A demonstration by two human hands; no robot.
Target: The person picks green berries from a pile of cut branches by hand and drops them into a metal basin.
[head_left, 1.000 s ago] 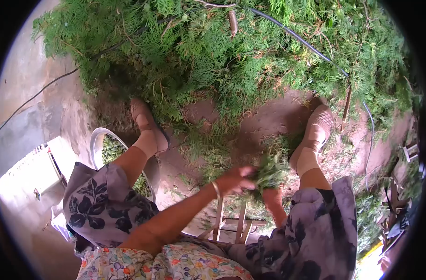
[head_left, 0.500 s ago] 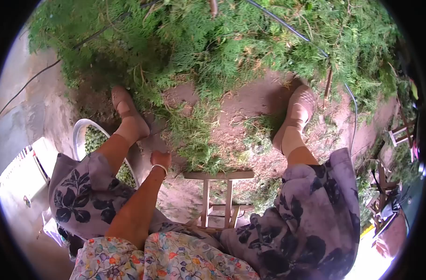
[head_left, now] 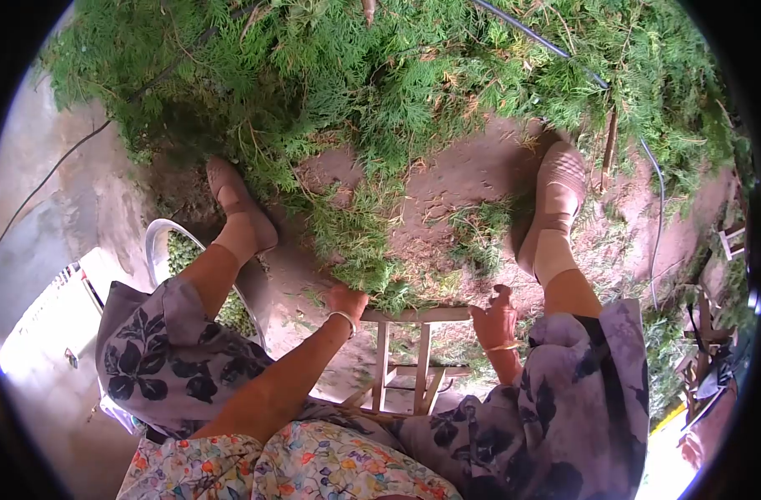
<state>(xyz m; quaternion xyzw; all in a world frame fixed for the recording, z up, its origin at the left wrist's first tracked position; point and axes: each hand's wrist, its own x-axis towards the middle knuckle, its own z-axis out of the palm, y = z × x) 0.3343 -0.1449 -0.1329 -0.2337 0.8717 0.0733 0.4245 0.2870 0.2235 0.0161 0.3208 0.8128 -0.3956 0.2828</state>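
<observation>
My left hand (head_left: 347,302), with a bracelet at the wrist, is closed at the left end of a wooden stool's front bar (head_left: 422,315). At the bar's right end is my right hand (head_left: 495,321), its fingers apart and nothing held in it. Cut green sprigs (head_left: 372,283) lie on the ground just beyond the bar, nearest to my left hand. The stool's legs and lower rungs show between my knees.
A large heap of green branches (head_left: 397,75) fills the far side, with a black cable (head_left: 522,27) across it. My shoes stand left and right. A metal basin (head_left: 157,254) of small green pieces sits by my left leg. Wooden frames stand far right.
The bunch of green sprigs between my hands is gone from them. My left hand went left, then came back to the stool bar; my right hand has come back into view.
</observation>
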